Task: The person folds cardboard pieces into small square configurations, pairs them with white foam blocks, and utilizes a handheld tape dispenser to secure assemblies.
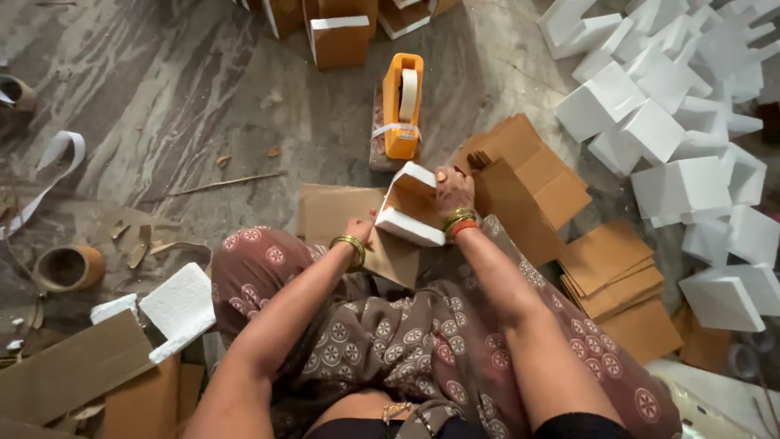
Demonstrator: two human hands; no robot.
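Sitting on the stone floor (203, 97), we hold a small box (410, 205) just past our knees, a brown cardboard piece framed by white foam edges. Our right hand (452, 191) presses down on its far right corner, fingers closed over the edge to keep it square, while our left hand (358, 227) meets its near left side (how those fingers curl we cannot tell, as the wrist hides them). The box rests tilted on a flat cardboard sheet (337, 213), which serves as a working pad. The orange tape dispenser (401, 106) stands just beyond, within easy reach. Cut cardboard panels (609, 268) lie stacked to our right, and white foam blocks (682, 122) are heaped farther right, so supplies sit on the working hand's side.
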